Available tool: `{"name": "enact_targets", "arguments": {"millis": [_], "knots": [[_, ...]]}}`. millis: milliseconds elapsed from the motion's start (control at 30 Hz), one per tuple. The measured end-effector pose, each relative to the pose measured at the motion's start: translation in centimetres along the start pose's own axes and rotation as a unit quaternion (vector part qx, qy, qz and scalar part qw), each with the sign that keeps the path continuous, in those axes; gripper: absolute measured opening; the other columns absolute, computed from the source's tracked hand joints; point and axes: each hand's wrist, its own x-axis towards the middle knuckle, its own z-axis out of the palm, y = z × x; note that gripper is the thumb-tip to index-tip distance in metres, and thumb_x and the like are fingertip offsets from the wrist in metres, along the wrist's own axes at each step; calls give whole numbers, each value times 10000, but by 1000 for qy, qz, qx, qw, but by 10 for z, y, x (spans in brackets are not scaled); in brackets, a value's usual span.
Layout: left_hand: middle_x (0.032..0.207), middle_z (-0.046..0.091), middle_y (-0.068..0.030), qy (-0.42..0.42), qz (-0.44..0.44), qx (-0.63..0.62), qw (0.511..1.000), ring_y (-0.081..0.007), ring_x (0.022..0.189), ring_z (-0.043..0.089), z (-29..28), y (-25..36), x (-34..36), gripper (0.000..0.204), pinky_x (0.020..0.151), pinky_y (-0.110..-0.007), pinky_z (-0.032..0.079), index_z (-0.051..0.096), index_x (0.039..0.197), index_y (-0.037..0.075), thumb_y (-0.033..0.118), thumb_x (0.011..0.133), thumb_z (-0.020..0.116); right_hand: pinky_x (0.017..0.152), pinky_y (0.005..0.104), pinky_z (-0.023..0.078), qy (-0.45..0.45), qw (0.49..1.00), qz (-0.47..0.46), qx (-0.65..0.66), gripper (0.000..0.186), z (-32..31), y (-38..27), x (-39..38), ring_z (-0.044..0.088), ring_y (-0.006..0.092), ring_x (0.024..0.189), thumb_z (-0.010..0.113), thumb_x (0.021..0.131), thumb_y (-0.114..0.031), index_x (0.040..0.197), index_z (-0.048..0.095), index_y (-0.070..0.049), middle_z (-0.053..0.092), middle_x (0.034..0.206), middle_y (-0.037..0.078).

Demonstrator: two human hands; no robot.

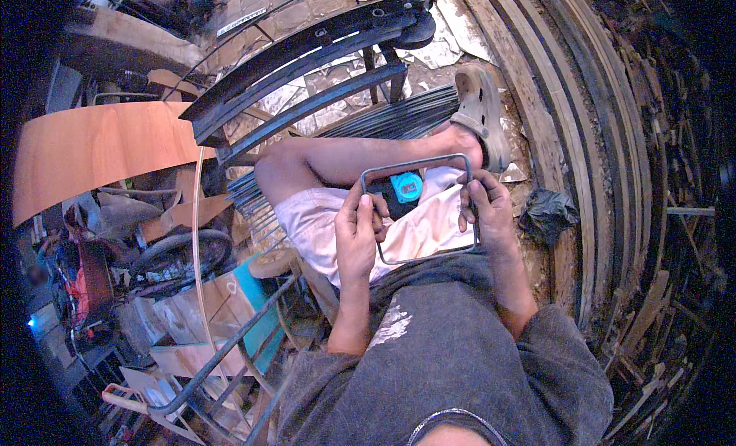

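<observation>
A thin metal rod bent into a roughly rectangular loop (415,160) is held upright over my lap between both hands. My left hand (359,227) has its fingers closed round the loop's left side, and my right hand (483,208) grips the right side. Inside the loop's outline, a turquoise tape measure (406,187) rests in my lap, on something dark beside the pale shorts (299,216). My bare leg lies bent across the view, with a grey clog (491,139) on the foot.
A black steel jig (299,55) and a bundle of rods (368,120) lie beyond my leg. Long timber boards (552,78) run along the right, beside a dark plastic bag (548,216). Plywood sheets (92,147), bent tubing (199,373) and a wheel (149,266) crowd the left.
</observation>
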Motion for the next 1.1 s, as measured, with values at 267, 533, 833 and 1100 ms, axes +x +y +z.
{"name": "enact_targets", "arguments": {"millis": [267,533,833,1100], "knots": [[646,396,27,-6,2,78,997,-33,482,357,4,4,-2,379,415,-182,296,424,1365,39,161,1007,391,398,248,484,15,995,-94,-39,412,5,1,0,464,77,400,499,966,-212,1350,423,-85,604,724,110],[599,375,34,-6,16,129,991,-35,477,367,1,7,-8,388,427,-194,320,414,1376,43,158,1007,382,369,224,437,10,992,-89,-93,370,7,1,-5,463,64,397,444,990,-239,1305,464,-46,602,703,86],[574,381,30,-25,11,173,984,-37,471,358,-6,1,-11,411,421,-201,323,360,1400,33,141,1003,366,339,223,380,17,987,-34,-155,377,11,-9,-15,452,80,370,433,983,-345,1075,565,-4,534,569,44],[607,397,27,9,13,113,993,-32,474,345,-3,2,0,377,414,-190,304,425,1355,40,153,996,401,398,237,427,1,987,-43,-155,274,9,-17,-10,518,111,435,482,973,-226,1126,540,-6,553,601,63]]}}
